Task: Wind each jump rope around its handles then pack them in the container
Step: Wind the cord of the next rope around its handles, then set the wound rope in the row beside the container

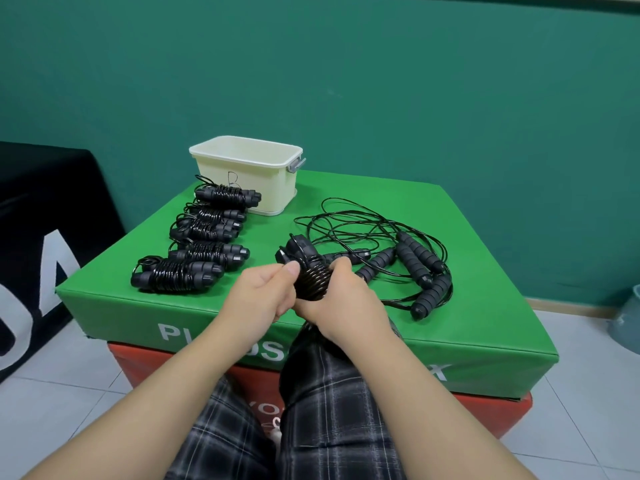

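Both hands hold one black jump rope (308, 271) above the near edge of the green box (467, 306). Its cord is coiled round the paired handles. My left hand (263, 292) pinches the left side of the coil. My right hand (341, 299) grips the right side from below. Several wound jump ropes (204, 251) lie in a row on the left of the box. A tangle of unwound ropes (408, 258) with loose handles lies on the right. The cream container (246, 174) stands at the far edge, open on top; its inside is hidden from here.
The green padded box sits on a red box (145, 368) over a tiled floor. A black padded block (41, 220) stands at the left. A grey bin (628, 323) sits by the teal wall at the right. My checked trousers (311, 410) are below the hands.
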Tool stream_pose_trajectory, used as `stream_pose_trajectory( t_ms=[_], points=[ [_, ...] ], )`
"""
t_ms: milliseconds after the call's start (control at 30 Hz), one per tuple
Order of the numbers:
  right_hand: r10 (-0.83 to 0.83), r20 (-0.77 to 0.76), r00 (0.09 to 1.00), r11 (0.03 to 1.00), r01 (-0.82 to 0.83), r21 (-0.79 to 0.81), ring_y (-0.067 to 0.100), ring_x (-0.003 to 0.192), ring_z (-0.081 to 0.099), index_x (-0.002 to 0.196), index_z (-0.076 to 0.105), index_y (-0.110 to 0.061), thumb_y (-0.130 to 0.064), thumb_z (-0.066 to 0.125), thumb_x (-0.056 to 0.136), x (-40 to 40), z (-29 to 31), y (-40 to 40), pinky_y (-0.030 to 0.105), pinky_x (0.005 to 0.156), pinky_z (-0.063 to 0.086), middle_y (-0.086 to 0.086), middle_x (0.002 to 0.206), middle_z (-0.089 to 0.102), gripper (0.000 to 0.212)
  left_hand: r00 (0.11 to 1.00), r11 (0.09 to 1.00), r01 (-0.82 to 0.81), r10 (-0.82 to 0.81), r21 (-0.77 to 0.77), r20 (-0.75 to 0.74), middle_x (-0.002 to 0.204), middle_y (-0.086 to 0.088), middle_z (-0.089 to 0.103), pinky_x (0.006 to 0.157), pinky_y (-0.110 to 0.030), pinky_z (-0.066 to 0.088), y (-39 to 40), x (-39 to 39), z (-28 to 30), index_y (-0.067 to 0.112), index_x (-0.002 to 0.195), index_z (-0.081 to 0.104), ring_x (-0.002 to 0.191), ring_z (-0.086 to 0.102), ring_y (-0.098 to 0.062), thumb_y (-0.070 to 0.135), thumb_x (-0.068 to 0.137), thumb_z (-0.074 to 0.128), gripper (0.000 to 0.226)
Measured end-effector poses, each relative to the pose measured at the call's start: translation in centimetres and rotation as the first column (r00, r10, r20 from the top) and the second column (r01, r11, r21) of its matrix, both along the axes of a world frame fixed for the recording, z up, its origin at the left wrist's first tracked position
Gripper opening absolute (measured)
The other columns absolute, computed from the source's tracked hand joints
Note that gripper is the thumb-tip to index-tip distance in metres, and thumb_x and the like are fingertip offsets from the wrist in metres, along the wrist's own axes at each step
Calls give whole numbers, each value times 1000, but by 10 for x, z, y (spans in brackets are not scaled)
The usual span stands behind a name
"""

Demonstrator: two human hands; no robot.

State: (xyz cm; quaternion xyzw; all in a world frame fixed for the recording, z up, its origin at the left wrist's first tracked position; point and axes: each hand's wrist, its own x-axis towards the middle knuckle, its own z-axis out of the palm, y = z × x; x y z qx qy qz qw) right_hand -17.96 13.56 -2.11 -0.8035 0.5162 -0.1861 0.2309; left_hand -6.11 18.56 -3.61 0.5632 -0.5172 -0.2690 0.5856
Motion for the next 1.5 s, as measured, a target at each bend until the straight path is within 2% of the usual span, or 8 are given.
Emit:
stream_pose_trajectory(
  t_ms=[133, 400, 567, 767, 900, 1200, 1300, 1500],
  points=[
    [56, 30, 998, 998, -55, -21, 25, 95, 62, 118, 34, -18, -54, 69, 74, 14, -5, -6, 32, 71, 46, -4, 96, 57, 67, 965, 999, -38, 39, 8, -259, 43, 2, 40, 41, -18, 21, -5, 13, -8, 17, 48, 34, 41, 26, -12, 31, 91, 48, 48],
    [205, 82, 975, 979, -202, -36, 17, 107, 59, 133, 37, -25, -62, 62, 79, 29, -26, -27, 30, 80, 44, -7, 118, 59, 70, 939, 978, -158, 192, 138, -285, 47, 4, 49, 41, -19, 27, -17, 48, -24, 13, 56, 30, 40, 34, -10, 26, 99, 41, 46],
    [178, 161, 971, 983, -185, 23, 13, 101, 53, 135, 38, -20, -49, 52, 92, 45, -30, -53, 26, 77, 37, -6, 125, 55, 54, 887, 954, -224, 285, 200, -364, 50, 3, 49, 47, -26, 24, -36, 82, -41, 16, 55, 30, 46, 32, -16, 28, 99, 41, 47],
    [123, 142, 982, 985, -138, 104, 15, 106, 52, 135, 38, -15, -39, 52, 95, 60, -41, -82, 24, 79, 36, 0, 131, 53, 49, 867, 921, -339, 385, 191, -317, 54, 4, 53, 48, -27, 26, -62, 132, -30, 17, 57, 31, 47, 36, -15, 30, 99, 40, 45],
    [170, -21, 985, 981, -167, 95, 21, 112, 55, 134, 38, -13, -35, 54, 95, 74, -52, -94, 32, 90, 44, 5, 131, 53, 48, 868, 860, -431, 478, 273, -137, 69, 3, 62, 48, -27, 29, -86, 165, -24, 15, 61, 45, 50, 40, -14, 31, 96, 39, 39],
    [214, -102, 971, 970, -199, 142, 23, 121, 50, 134, 39, -11, -32, 54, 95, 95, -65, -119, 36, 99, 42, 7, 135, 49, 47, 809, 814, -506, 563, 284, -171, 86, 5, 68, 48, -23, 30, -130, 218, -14, 19, 76, 53, 53, 42, -10, 29, 97, 36, 28],
    [229, -116, 967, 967, -212, 143, 24, 119, 51, 134, 39, -12, -33, 54, 95, 100, -69, -123, 36, 99, 42, 7, 136, 49, 47, 821, 777, -511, 567, 368, -58, 82, 10, 68, 49, -24, 32, -140, 234, -15, 15, 95, 61, 60, 47, -10, 34, 98, 33, 34],
    [219, -124, 968, 970, -202, 138, 22, 119, 51, 132, 41, -13, -35, 53, 95, 100, -71, -124, 35, 99, 42, 6, 134, 50, 45, 857, 809, -513, 499, 287, 126, 99, 6, 62, 78, -30, 39, -147, 242, -33, 14, 105, 64, 79, 52, -11, 40, 100, 34, 41]
  ],
)
